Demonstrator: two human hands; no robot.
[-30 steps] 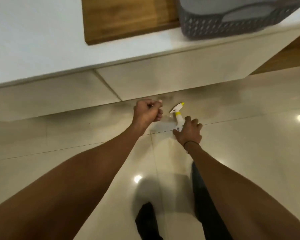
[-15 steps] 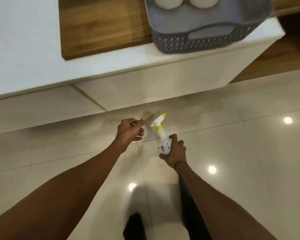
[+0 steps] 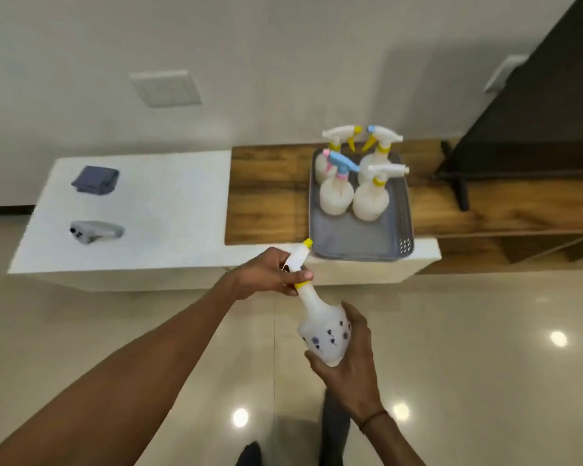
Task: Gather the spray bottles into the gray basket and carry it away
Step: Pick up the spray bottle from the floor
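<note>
- The right hand (image 3: 349,359) cups the round base of a white bottle (image 3: 322,326), its fingers (image 3: 357,319) curled round the far side and the thumb along the near side.
- The bottle has small dark flower prints on its body and tilts away from the person, neck pointing up and forward, held in the air above the glossy floor (image 3: 468,331).
- The left hand (image 3: 266,275) grips the bottle's spray head, thumb pressed just above the yellow collar and the other fingers wrapped round the far side of the trigger part; the yellow nozzle sticks out past the hand.
- A dark band circles the right wrist.
- Beyond the hands stands a low white table (image 3: 169,210) with a wooden section on its right side.
- The gray basket (image 3: 360,237) sits on the wooden part, its near edge reaching onto the white front strip, just beyond the held bottle's nozzle.
- Four spray bottles (image 3: 369,200) stand upright in the far half of the basket, two by two; the near half of the basket floor is bare.
- Three of them show yellow collars or nozzles, and the near-left one has a blue and pink head.
- On the white part, well left of the basket, lie a gray device (image 3: 96,232) nearer and a folded dark-blue cloth (image 3: 95,179) farther back.
- A pale wall (image 3: 283,62) rises behind, with a square vent plate (image 3: 165,87) set in it.
- A dark cabinet (image 3: 535,129) stands at far right.
</note>
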